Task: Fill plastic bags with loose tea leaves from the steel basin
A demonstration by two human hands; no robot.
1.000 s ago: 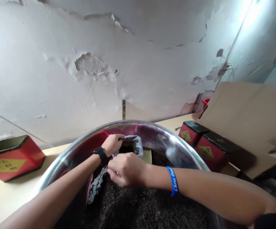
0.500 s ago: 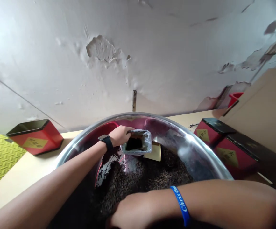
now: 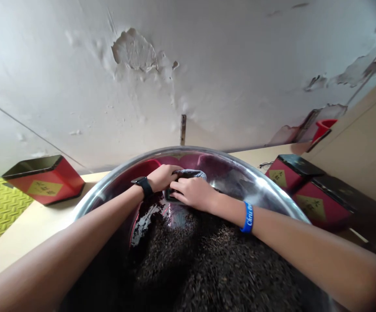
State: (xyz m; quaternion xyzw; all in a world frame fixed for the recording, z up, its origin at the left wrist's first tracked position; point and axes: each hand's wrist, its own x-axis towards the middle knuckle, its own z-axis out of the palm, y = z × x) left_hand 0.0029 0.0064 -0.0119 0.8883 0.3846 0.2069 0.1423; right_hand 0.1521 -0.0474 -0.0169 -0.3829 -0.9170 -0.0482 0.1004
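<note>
My left hand (image 3: 164,177), below a black watch, grips the near-left rim of a small tin (image 3: 192,173) lined with clear plastic. That tin is inside a large shiny metal basin (image 3: 274,186), towards its far side. Over the tin's mouth lies my right hand (image 3: 197,193), with a blue wristband behind it. Its fingers are curled down at the opening, apparently around dark dried tea leaves, though the palm and most of the tin are hidden. Loose tea leaves (image 3: 233,268) cover the basin's bottom.
A red open-topped tin (image 3: 49,182) with a yellow label leans on the table (image 3: 21,234) at left. Two similar red tins (image 3: 321,208) stand at right by a brown board (image 3: 373,130). A peeling wall (image 3: 223,65) rises behind the basin.
My right hand has risen from the tea leaves at the near side to the tin's mouth. My left hand keeps its hold on the tin. The view has shifted slightly.
</note>
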